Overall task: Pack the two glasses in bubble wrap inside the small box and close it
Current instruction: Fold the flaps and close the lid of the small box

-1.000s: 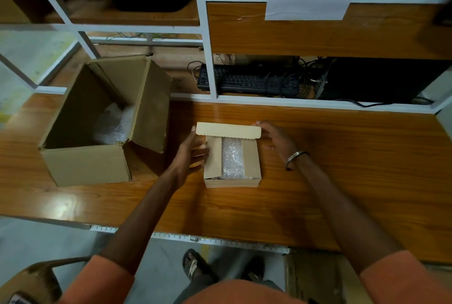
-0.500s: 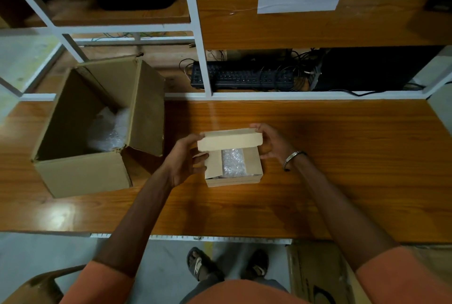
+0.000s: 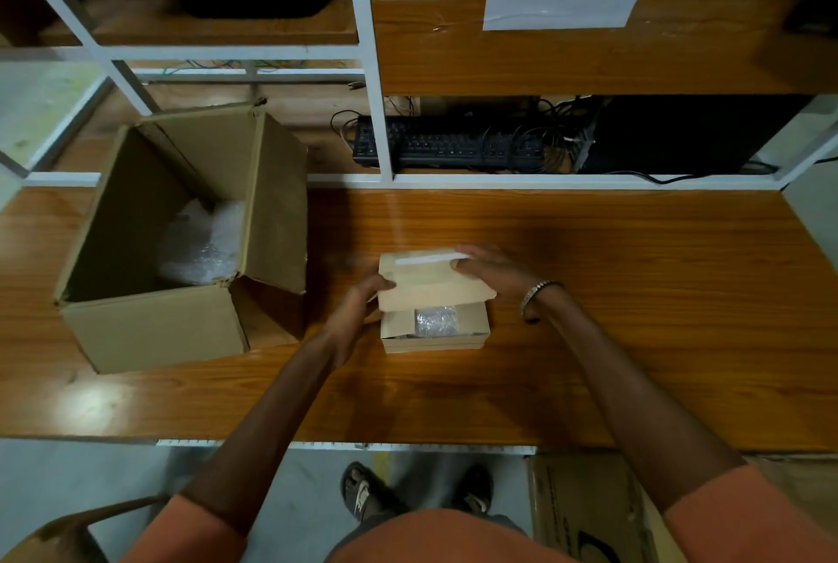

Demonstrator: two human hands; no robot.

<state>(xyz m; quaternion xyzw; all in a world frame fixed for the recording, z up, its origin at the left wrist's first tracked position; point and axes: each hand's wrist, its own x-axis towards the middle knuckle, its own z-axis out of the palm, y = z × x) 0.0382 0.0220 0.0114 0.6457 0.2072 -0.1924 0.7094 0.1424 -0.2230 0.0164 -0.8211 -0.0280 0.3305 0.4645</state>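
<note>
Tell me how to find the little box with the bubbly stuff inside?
Look at the long wooden desk. Right of the big open carton sits the small box, between the left hand and right hand. It is the tiny one, lid half down, bubble wrap peeking out.

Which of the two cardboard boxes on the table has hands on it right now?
The small brown cardboard box near the table's front edge: the left hand and right hand hold its lid half-lowered. The large open brown cardboard box, farther left, is untouched.
</note>
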